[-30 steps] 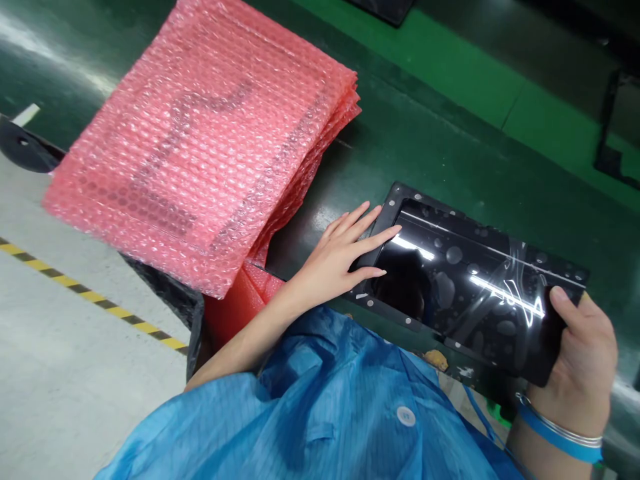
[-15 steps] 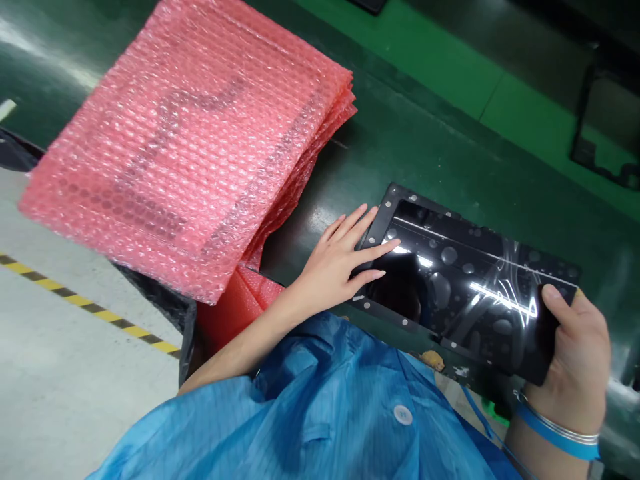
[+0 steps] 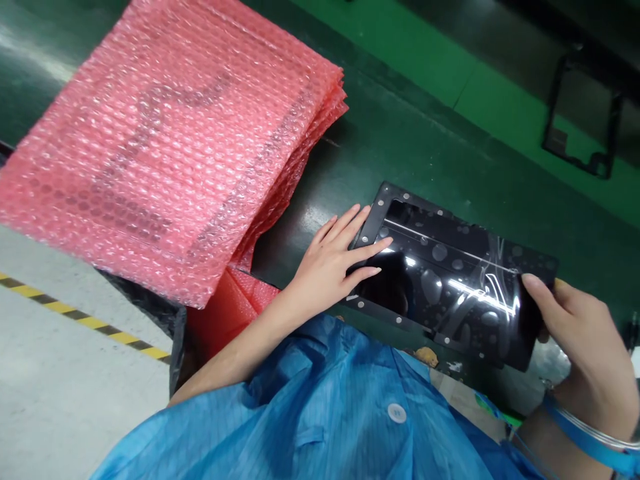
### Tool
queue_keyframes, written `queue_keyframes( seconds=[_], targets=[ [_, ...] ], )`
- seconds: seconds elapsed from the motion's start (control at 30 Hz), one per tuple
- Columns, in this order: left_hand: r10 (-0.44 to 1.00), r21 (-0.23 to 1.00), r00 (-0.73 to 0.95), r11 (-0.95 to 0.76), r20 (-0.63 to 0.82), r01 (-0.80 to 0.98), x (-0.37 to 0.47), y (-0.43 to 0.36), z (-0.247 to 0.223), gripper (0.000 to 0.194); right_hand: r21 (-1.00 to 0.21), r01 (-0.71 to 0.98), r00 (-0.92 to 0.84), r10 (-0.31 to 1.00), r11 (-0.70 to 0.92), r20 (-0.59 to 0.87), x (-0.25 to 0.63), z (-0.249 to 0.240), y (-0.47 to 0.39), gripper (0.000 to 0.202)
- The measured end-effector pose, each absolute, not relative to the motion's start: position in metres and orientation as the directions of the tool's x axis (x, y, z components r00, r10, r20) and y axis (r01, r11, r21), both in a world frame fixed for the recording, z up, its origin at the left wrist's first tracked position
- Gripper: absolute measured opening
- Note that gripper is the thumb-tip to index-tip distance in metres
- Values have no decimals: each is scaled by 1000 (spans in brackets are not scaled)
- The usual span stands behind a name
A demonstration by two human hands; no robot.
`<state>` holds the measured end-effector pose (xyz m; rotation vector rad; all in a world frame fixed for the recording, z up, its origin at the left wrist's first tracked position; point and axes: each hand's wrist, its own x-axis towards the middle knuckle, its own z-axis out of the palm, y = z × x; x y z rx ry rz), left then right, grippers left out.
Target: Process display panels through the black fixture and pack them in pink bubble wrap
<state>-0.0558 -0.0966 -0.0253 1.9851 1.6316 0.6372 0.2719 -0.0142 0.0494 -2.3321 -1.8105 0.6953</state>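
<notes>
A glossy black display panel with bubbled clear film lies at an angle over a black frame with pale round dots along its edges. My left hand rests with spread fingers on the left end of the panel and frame. At the right end, my right hand grips the panel's corner, thumb on top and fingers mostly hidden beneath. The panel's right part overhangs near the table's front edge.
A stack of pink bubble-wrap pouches lies on the dark green table at left. Below it, a black-lined bin holds red wrap. A black frame is at far right. Yellow-black tape marks the floor.
My right hand has turned, its wrist swinging outward to the right while the thumb stays on the panel. My left hand keeps its place on the panel. The view has shifted slightly.
</notes>
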Motion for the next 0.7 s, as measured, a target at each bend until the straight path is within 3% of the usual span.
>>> queue_keyframes(
  seconds=[0.07, 0.13, 0.27, 0.43, 0.5, 0.7],
  targets=[
    [984, 620, 175, -157, 32, 769, -57, -97, -23, 44, -91, 976, 153, 918, -199, -366, 277, 53, -5, 70],
    [987, 582, 159, -149, 34, 800, -56, -98, -19, 42, -18, 986, 149, 914, -168, -378, 279, 55, 0, 73],
    [975, 476, 150, -211, 163, 854, -23, -97, -11, 44, -184, 965, 126, 949, -184, -288, 287, 46, 6, 68],
    [734, 387, 637, -672, 235, 632, 61, -92, -15, 49, -377, 899, 116, 952, -222, -284, 302, 24, 26, 56],
    [659, 352, 722, -740, 211, 573, 84, -91, -20, 52, -368, 904, 98, 944, -216, -314, 303, 19, 35, 50],
    [628, 315, 754, -767, 192, 559, 96, -90, -25, 43, -162, 979, 66, 942, -126, -330, 292, 16, 50, 52]
  ],
)
